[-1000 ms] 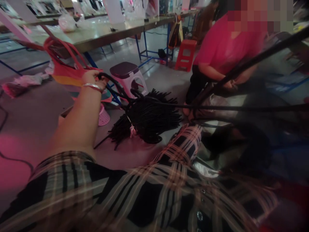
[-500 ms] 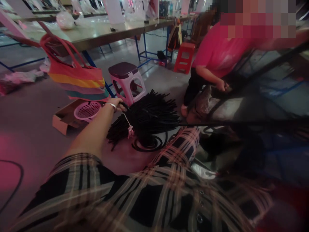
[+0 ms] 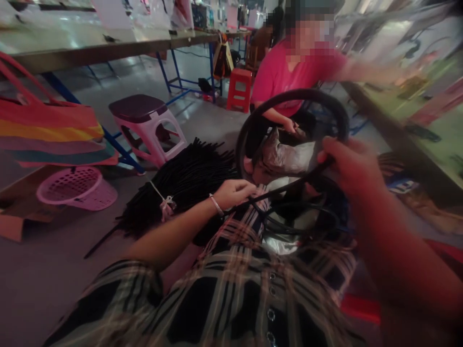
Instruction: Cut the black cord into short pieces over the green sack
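A long black cord (image 3: pixel 282 189) runs between my two hands and arches up into a big loop in front of me. My right hand (image 3: pixel 352 164), slightly blurred, is closed around the cord at the loop's right side. Over my knee, my left hand (image 3: pixel 237 193) pinches the cord lower down. Left of that hand, a thick bundle of black cords (image 3: pixel 181 178) lies on the floor, with a pale string (image 3: pixel 167 207) tied on it. More dark cord loops hang below my hands, partly hidden.
A pink basket (image 3: pixel 77 188) stands by a cardboard box (image 3: pixel 10 226) at left, below a striped bag (image 3: pixel 54 130). Behind the bundle is a stool (image 3: pixel 148 125). A co-worker in a pink shirt (image 3: pixel 278 72) sits ahead. A table (image 3: pixel 394 125) runs along the right.
My left hand has come from the far side of the bundle to the right, over my knee. My right hand has come into clear view with the looped cord. The view has turned right.
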The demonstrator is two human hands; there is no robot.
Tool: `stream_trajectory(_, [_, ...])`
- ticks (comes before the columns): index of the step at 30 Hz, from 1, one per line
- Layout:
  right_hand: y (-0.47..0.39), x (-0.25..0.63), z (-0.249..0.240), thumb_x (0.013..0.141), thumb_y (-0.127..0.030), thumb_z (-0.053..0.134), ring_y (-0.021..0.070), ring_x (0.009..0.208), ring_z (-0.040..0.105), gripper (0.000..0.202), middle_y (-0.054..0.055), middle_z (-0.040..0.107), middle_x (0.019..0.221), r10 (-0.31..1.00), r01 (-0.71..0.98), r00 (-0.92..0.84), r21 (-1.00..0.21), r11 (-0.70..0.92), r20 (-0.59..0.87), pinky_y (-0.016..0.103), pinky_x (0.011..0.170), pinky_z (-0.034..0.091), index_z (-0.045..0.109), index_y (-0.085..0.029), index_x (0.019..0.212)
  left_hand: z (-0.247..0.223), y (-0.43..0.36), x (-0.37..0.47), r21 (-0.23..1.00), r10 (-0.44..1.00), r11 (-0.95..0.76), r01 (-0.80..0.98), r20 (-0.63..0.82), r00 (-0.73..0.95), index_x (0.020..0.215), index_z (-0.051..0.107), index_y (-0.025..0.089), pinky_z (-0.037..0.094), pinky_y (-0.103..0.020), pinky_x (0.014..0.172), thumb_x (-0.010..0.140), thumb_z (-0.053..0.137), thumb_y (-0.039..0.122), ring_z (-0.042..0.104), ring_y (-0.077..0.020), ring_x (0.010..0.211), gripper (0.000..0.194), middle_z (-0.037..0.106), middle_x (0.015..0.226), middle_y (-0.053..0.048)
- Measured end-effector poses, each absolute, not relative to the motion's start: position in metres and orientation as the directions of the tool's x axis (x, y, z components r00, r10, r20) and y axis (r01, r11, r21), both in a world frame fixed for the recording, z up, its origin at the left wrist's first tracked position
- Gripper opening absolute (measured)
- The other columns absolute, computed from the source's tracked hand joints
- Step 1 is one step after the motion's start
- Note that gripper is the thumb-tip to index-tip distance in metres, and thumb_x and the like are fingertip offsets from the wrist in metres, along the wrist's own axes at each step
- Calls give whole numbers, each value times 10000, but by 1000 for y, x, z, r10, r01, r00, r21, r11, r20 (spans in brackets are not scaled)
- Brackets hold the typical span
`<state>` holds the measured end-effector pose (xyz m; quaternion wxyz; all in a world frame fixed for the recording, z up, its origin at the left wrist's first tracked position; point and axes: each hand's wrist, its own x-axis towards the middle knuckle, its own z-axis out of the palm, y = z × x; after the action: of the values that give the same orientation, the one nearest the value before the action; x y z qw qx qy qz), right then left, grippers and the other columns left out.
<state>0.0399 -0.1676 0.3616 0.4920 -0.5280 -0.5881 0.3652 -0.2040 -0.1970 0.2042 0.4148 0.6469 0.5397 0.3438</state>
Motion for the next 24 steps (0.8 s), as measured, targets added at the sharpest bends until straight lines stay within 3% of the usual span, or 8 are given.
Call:
stream_trajectory(4, [-175,40,355,714,-383,674,80,423,436,244,-8,550,537,965,371,-23,-894,249,260,212,391,311,605,-151,679,194,-195,-171,881,926,-222,419,56,373,1257,561,179,476,-279,782,732,628,457,617,-197,893,598,655,1061,-82])
stream_trajectory(7, [-180,47,351,716,-394,662,85,460,463,249,-16,548,541,960,404,-37,-875,267,276,207,421,340,620,-153,672,180,-190,-165,760,883,-366,538,102,457,1091,662,201,444,-305,845,667,689,357,587,-221,933,453,655,1007,-79])
stream_trajectory(10, [-180,51,345,678,-392,671,98,457,482,242,-18,557,541,980,247,-47,-948,199,194,216,414,353,587,-165,660,173,-191,-168,717,813,-441,539,64,579,859,711,197,439,-280,771,687,649,314,579,-197,816,217,650,796,-48])
stream_trajectory(12, [-177,54,342,648,-372,680,94,445,472,242,-25,544,536,985,74,-74,-984,160,155,215,400,349,534,-179,649,171,-196,-177,764,813,-395,509,33,582,884,706,204,425,-250,669,737,592,364,557,-163,714,245,618,721,-15])
stream_trajectory(15, [-170,63,343,629,-335,684,68,413,410,285,-66,457,506,987,-171,-73,-977,127,141,200,392,341,435,-199,652,166,-204,-204,856,883,-231,463,-17,470,774,681,187,367,-225,555,772,524,460,488,-124,588,315,533,614,16])
stream_trajectory(19, [-164,85,352,641,-334,658,45,369,267,416,-95,297,465,994,-372,-3,-922,103,112,197,398,354,265,-201,607,146,-215,-258,878,943,-76,473,-91,320,553,539,174,300,-217,493,701,568,498,413,-107,520,357,444,535,27])
stream_trajectory(24, [-166,111,359,669,-303,631,54,378,238,451,-89,255,466,988,-500,-8,-856,131,156,209,417,363,199,-197,597,107,-234,-349,851,981,170,498,-101,-163,534,466,198,336,-238,481,687,494,548,428,-138,477,384,447,467,24])
